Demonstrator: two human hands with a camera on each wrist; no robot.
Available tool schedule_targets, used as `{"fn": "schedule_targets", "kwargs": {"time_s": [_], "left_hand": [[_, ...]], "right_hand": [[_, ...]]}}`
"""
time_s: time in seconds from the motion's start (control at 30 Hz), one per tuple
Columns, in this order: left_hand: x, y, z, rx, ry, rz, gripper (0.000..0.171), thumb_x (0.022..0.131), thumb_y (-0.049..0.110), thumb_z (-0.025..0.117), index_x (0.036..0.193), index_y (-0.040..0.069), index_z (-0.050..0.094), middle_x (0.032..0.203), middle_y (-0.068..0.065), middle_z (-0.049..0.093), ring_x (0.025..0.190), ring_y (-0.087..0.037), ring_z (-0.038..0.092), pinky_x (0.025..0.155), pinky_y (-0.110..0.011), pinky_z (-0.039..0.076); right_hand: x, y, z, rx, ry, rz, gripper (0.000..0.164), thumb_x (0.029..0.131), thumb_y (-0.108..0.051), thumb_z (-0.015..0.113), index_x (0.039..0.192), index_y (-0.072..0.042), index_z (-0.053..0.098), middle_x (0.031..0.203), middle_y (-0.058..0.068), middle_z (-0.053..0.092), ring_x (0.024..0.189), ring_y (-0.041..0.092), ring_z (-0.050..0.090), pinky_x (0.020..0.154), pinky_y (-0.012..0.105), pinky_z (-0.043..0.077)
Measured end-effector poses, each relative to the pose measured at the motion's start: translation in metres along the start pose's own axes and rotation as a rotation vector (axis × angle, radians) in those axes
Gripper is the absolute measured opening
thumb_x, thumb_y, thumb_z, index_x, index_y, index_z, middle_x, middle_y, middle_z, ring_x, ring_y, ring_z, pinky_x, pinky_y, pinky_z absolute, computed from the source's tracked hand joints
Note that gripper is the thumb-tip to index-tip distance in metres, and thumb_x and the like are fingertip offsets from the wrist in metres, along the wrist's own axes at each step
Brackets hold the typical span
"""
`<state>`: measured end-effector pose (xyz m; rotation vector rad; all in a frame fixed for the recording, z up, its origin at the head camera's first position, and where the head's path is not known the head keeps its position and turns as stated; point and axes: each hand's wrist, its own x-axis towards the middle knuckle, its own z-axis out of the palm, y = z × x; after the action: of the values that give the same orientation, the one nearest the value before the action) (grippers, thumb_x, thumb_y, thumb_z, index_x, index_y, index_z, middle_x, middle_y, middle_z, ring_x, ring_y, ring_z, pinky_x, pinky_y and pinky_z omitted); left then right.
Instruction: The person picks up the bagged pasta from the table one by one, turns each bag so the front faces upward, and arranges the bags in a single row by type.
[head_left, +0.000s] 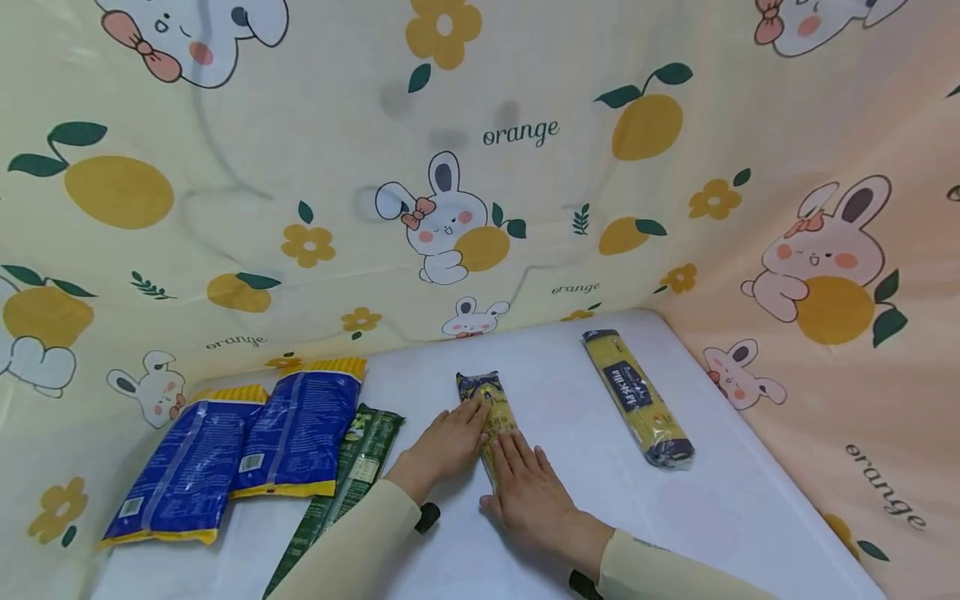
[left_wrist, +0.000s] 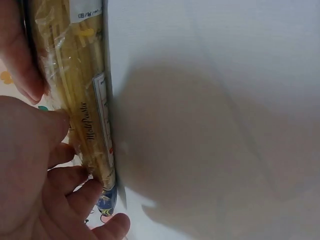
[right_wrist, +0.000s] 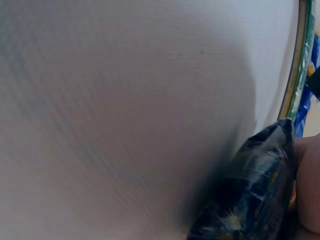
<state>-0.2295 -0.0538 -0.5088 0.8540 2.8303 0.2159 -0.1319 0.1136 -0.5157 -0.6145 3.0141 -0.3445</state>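
Hands (head_left: 444,443) (head_left: 536,502), two, touch one pasta pack (head_left: 502,414) (second pack (head_left: 637,398) apart).

In my head view, a left pouch (head_left: 180,471) adjoins a right pouch (head_left: 300,429) along the surface's (head_left: 720,525) left edge; a slim packet (head_left: 367,458), partly covered, follows. Centrally, a pasta packet (head_left: 502,412) lies under the left hand (head_left: 450,440) and right hand (head_left: 531,496); another pasta packet (head_left: 637,400) lies near the right edge.

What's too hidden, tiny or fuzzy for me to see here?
Head view: the near part of the middle pasta packet, covered by the right hand.
Head view: part of the green packet, under a blue bag and the left sleeve.
Head view: the blue bag's small print, too tiny to read.
Left wrist view: one end of that pasta packet, cut off by the top edge.
Right wrist view: any print on its dark end, blurred.
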Motion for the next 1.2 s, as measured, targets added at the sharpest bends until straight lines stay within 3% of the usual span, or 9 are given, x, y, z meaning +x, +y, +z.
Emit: {"fn": "schedule_targets", "kwargs": {"time_s": [0.23, 0.37, 0.5, 0.67, 0.87, 1.03, 1.2], "left_hand": [[-0.004, 0.001, -0.003, 0.016, -0.003, 0.009, 0.055, 0.113, 0.029, 0.05, 0.162, 0.005, 0.04, 0.169, -0.013, 0.038, 0.155, -0.031, 0.039, 0.12, -0.056, 0.039], [-0.014, 0.0, -0.007, 0.037, -0.01, 0.023, 0.053, 0.112, 0.027, 0.052, 0.159, 0.005, 0.044, 0.167, -0.013, 0.042, 0.155, -0.031, 0.04, 0.12, -0.058, 0.039], [-0.028, -0.011, -0.013, 0.057, -0.012, 0.018, 0.049, 0.111, 0.028, 0.054, 0.155, 0.007, 0.052, 0.162, -0.012, 0.049, 0.153, -0.033, 0.042, 0.12, -0.059, 0.038], [-0.056, -0.037, -0.029, 0.034, 0.005, -0.03, 0.041, 0.109, 0.022, 0.057, 0.147, 0.005, 0.061, 0.157, -0.015, 0.054, 0.152, -0.037, 0.043, 0.12, -0.063, 0.037], [-0.098, -0.076, -0.046, 0.015, 0.046, -0.092, 0.041, 0.108, 0.019, 0.06, 0.144, 0.0, 0.062, 0.154, -0.021, 0.056, 0.151, -0.042, 0.042, 0.118, -0.071, 0.033], [-0.131, -0.103, -0.051, 0.031, 0.024, -0.159, 0.045, 0.107, 0.023, 0.062, 0.146, 0.0, 0.06, 0.156, -0.022, 0.053, 0.153, -0.045, 0.038, 0.116, -0.074, 0.03], [-0.153, -0.117, -0.05, 0.039, -0.016, -0.183, 0.052, 0.105, 0.032, 0.066, 0.147, 0.003, 0.059, 0.158, -0.022, 0.051, 0.153, -0.046, 0.037, 0.115, -0.077, 0.029]], "right_hand": [[0.003, 0.003, 0.01, -0.108, 0.025, -0.001, 0.073, 0.106, -0.043, 0.057, 0.159, 0.004, 0.04, 0.168, 0.021, 0.036, 0.158, 0.04, 0.029, 0.12, 0.061, 0.035], [0.005, 0.008, 0.011, -0.16, 0.031, -0.002, 0.072, 0.106, -0.043, 0.055, 0.159, 0.003, 0.04, 0.168, 0.022, 0.036, 0.158, 0.039, 0.03, 0.12, 0.063, 0.034], [0.007, 0.017, 0.007, -0.135, 0.032, 0.015, 0.071, 0.107, -0.041, 0.054, 0.161, 0.003, 0.037, 0.169, 0.022, 0.034, 0.159, 0.04, 0.029, 0.121, 0.067, 0.031], [0.006, 0.035, 0.002, -0.097, 0.061, 0.038, 0.07, 0.106, -0.035, 0.057, 0.159, 0.006, 0.038, 0.169, 0.024, 0.034, 0.158, 0.042, 0.03, 0.122, 0.07, 0.026], [0.003, 0.063, -0.003, -0.104, 0.11, 0.092, 0.068, 0.104, -0.032, 0.058, 0.158, 0.006, 0.04, 0.167, 0.024, 0.036, 0.156, 0.043, 0.032, 0.122, 0.072, 0.022], [0.0, 0.091, -0.005, -0.129, 0.147, 0.115, 0.067, 0.103, -0.031, 0.056, 0.156, 0.007, 0.041, 0.166, 0.026, 0.038, 0.155, 0.045, 0.034, 0.121, 0.074, 0.021], [-0.006, 0.113, -0.016, -0.148, 0.142, 0.116, 0.065, 0.104, -0.028, 0.054, 0.157, 0.008, 0.04, 0.166, 0.026, 0.036, 0.155, 0.046, 0.034, 0.122, 0.074, 0.019]]}}
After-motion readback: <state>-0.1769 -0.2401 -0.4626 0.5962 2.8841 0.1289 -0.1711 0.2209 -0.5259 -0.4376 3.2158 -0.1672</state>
